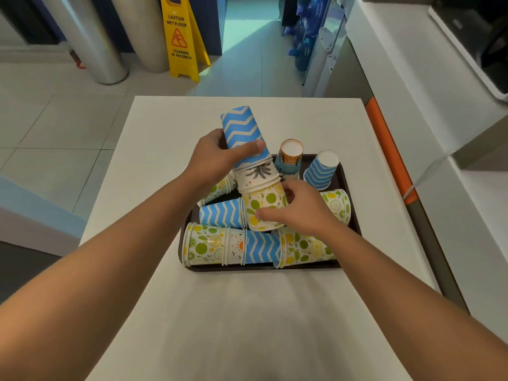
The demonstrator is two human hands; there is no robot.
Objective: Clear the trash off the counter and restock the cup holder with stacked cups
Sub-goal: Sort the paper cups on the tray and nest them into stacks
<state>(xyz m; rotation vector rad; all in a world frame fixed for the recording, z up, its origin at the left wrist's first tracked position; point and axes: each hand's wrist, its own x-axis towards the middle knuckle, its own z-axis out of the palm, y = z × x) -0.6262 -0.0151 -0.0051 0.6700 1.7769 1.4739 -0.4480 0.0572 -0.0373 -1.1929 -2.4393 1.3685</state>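
The cups (247, 185) look like printed paper with a slight sheen, sitting on a dark brown plastic tray (349, 193). Tabletop (220, 312) is plain matt white, and the bins (90, 42) behind are brushed metal.

Left hand (217, 158) gripping, thumb across; right hand (299, 209) fingers curled, gripping.

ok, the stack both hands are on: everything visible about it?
The stack is nested paper cups, upside down and tilted, top leaning away to the left. The top cup is blue with a white zigzag, the next white with a palm print, the lowest has green and yellow citrus. The left hand grips the blue cup; the right hand holds the citrus cup. Its low end sits over cups lying in the dark tray.
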